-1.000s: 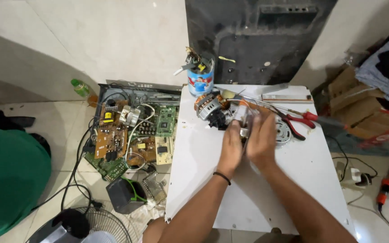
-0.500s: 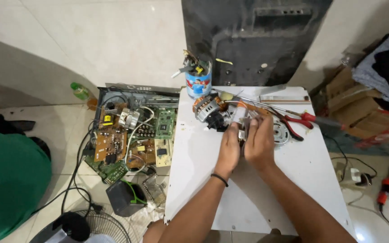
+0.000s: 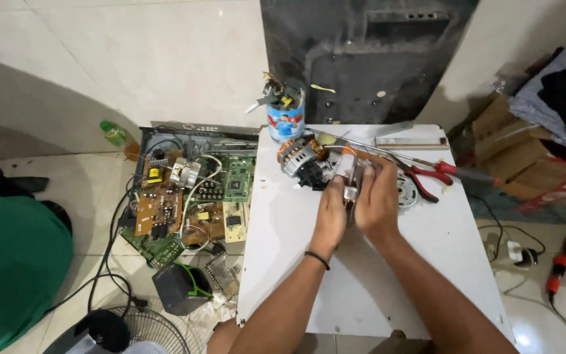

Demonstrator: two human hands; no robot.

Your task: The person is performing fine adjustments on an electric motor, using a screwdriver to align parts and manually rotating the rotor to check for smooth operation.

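Observation:
Both my hands meet over the white table (image 3: 388,282). My left hand (image 3: 331,216) and my right hand (image 3: 376,200) close together around a small white and metal part (image 3: 348,180) with wires. Just beyond the fingers lies a small electric motor (image 3: 301,159) with copper windings and a black end. A round metal plate (image 3: 409,190) shows past my right hand. Most of the held part is hidden by my fingers.
Red-handled pliers (image 3: 427,176) and a long metal bar (image 3: 409,140) lie at the table's back right. A can full of tools (image 3: 284,113) stands at the back edge. Circuit boards (image 3: 191,193) cover the floor left, with a fan guard (image 3: 155,331) and a person in green (image 3: 11,269).
My hands stay closed on the small part and have shifted only slightly; the view has drifted a little.

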